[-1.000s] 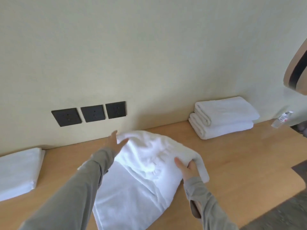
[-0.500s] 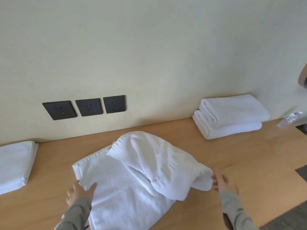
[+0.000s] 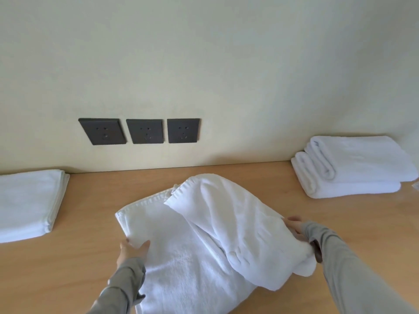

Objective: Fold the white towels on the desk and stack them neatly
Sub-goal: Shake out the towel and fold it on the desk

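Observation:
A large white towel [image 3: 188, 264] lies half folded on the wooden desk [image 3: 74, 264], its far end flopped back over itself in a loose hump. My left hand [image 3: 131, 250] grips the towel's left edge, the thumb on top of the cloth. My right hand [image 3: 294, 227] holds the right side of the hump, its fingers partly hidden in the fabric. Two folded white towels [image 3: 353, 166] sit stacked at the back right against the wall.
A flat folded white cloth [image 3: 27, 202] lies at the desk's left end. Three dark wall sockets [image 3: 142, 131] sit above the desk's back edge. Bare wood shows between the towel and both piles. A small pale object [image 3: 416, 185] peeks in at the right edge.
My left hand came back from the towel's far end to its left edge and took hold. My right hand shifted to the right side of the hump. The view moved closer.

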Tool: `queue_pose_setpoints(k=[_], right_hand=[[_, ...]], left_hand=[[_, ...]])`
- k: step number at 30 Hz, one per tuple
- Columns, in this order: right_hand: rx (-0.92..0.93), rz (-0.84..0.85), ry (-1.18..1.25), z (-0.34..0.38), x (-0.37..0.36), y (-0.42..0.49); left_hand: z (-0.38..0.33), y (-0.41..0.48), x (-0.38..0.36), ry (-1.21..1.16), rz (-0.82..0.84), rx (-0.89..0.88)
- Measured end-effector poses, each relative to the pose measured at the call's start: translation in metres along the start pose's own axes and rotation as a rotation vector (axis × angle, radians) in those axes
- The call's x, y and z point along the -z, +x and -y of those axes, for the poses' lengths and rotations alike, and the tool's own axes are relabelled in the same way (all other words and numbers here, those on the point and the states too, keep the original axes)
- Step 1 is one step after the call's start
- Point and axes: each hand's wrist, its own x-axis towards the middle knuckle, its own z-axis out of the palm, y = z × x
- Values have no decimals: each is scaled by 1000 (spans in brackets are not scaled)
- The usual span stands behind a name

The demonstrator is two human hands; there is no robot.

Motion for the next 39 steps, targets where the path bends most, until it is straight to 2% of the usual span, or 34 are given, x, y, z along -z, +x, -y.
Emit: queue_pose_setpoints(k=[3, 7, 9, 12, 15, 18, 19, 21, 24, 26, 28, 34, 36, 39], right_hand=[[17, 66, -179, 7, -7, 6], [67, 75, -367, 9, -11, 5], [105, 90, -325, 9, -13, -3], [196, 62, -33, 5, -4, -22], [352, -250, 156, -13, 28, -44], [516, -640, 95, -43, 57, -64], [529, -691, 75, -54, 60, -66], [460, -579, 40, -71, 57, -56], [309, -240, -64, -90, 37, -27], [265, -172, -56, -94, 28, -13], [269, -202, -74, -92, 22, 0], [363, -474, -385, -41, -7, 4], [436, -487, -475, -9, -25, -5], [655, -437, -575, 44, -64, -27]], left_hand=[[-2, 1, 1, 88, -17, -89], [-7, -8, -3, 158, -84, -214], [-14, -16, -2, 213, -130, -284], [-30, -29, 8, 267, -197, -385], [-48, -31, 24, 359, -248, -480], [-60, -20, 41, 465, -310, -519], [-61, -14, 46, 490, -322, -519], [-58, 0, 51, 525, -332, -502], [-42, 21, 45, 481, -296, -379], [-27, 29, 40, 402, -244, -301], [-12, 31, 37, 365, -226, -240], [16, 20, 39, 224, -249, -141], [16, 14, 40, 265, -250, -154], [9, 2, 37, 323, -226, -230]])
